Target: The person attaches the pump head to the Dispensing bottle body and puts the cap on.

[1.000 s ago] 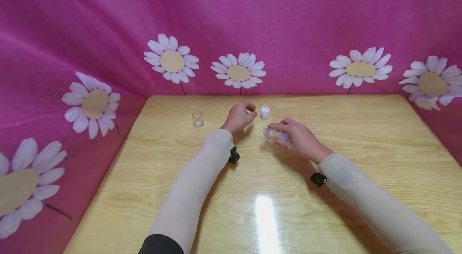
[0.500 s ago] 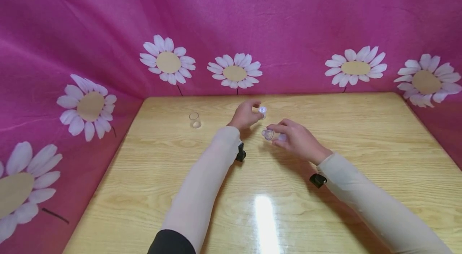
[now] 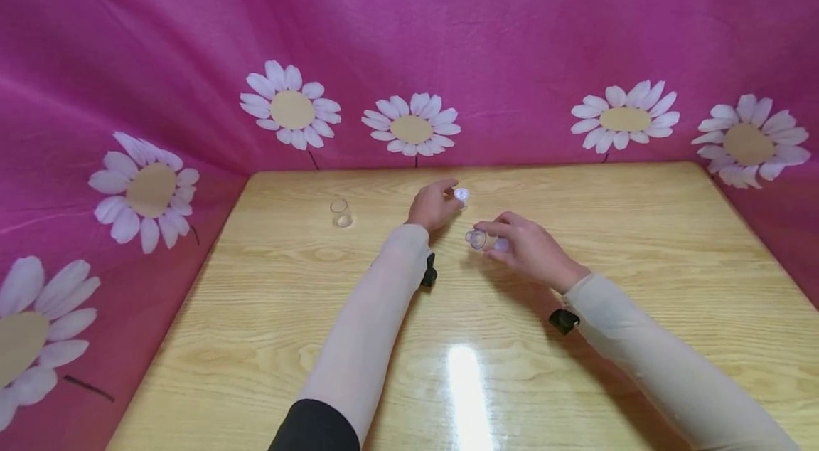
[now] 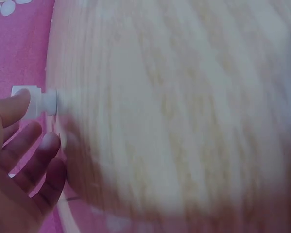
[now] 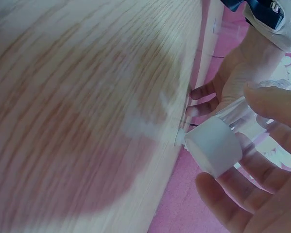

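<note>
At the back of the table, a small white cap-like piece (image 3: 462, 196) stands upright. My left hand (image 3: 434, 205) reaches it, with thumb and forefinger at its sides. The left wrist view shows that thumb pressed on the piece's wider part, its narrower part at the tabletop, while the other fingers stay loosely bent. My right hand (image 3: 527, 248) holds a small clear bottle (image 3: 475, 238) on its side above the table, the see-through end facing left. In the right wrist view a white cylindrical end (image 5: 213, 145) shows between the fingers, with the thumb over the clear body.
An open clear cup (image 3: 341, 213) stands to the left of my left hand on the wooden table (image 3: 288, 294). Pink cloth (image 3: 512, 45) printed with daisies hangs behind the back edge and along the sides. A bright light reflection (image 3: 469, 394) lies near the front.
My left hand has moved right to the white piece and taken it between thumb and forefinger. My right hand keeps its place with the bottle. The head view has shifted slightly.
</note>
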Demonstrator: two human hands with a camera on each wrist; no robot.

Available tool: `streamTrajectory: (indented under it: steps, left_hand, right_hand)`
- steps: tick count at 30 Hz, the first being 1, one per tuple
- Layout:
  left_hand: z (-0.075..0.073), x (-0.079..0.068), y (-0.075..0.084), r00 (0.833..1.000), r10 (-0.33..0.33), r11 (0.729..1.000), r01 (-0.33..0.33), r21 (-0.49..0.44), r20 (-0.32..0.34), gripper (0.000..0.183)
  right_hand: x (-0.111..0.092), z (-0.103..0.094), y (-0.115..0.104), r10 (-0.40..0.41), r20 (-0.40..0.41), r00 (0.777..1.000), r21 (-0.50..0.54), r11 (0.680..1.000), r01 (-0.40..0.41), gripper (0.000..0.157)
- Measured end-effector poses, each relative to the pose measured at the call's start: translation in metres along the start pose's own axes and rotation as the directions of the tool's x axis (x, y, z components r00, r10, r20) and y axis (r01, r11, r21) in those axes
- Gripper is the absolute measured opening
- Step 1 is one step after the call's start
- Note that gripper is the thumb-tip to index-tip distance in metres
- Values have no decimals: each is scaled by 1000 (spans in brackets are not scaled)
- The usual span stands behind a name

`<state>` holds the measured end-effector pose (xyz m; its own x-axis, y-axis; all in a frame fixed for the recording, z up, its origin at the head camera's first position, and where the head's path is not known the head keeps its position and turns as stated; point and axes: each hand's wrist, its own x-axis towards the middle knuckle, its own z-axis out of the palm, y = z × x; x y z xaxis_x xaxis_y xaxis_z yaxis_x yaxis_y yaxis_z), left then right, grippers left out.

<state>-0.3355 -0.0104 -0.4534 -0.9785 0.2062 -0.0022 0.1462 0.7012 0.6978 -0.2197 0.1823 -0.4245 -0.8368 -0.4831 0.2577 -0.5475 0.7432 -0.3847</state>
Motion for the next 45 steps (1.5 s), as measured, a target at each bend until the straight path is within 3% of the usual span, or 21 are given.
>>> streamTrajectory:
  steps: [5, 15, 21, 27, 35, 45]
  left_hand:
    - [1, 0, -1, 1000, -13, 999, 14, 31, -28, 29]
    - [-5, -6, -1, 1000, 6, 1000, -7, -28, -18, 28]
    - [-22, -20, 3, 998, 32, 998, -35, -60, -47, 29]
    - [-41, -38, -3, 996, 66, 995, -71, -68, -66, 29]
    - [-65, -69, -18, 995, 81, 995, -84, -58, -54, 27]
    - [-79, -101, -28, 995, 78, 995, -81, -53, -59, 29]
  right_hand:
    - [-1, 2, 0, 26, 29, 999, 20, 999, -27, 44]
    - [1, 1, -3, 17, 29, 999, 13, 1000, -17, 43]
    - [3, 1, -5, 5, 18, 1000, 2, 1000, -6, 44]
    - [5, 1, -9, -26, 7, 1000, 2, 1000, 26, 44]
    - [14, -3, -14, -6, 17, 1000, 30, 1000, 6, 45]
    - [26, 1, -17, -29, 10, 1000, 19, 999, 29, 45]
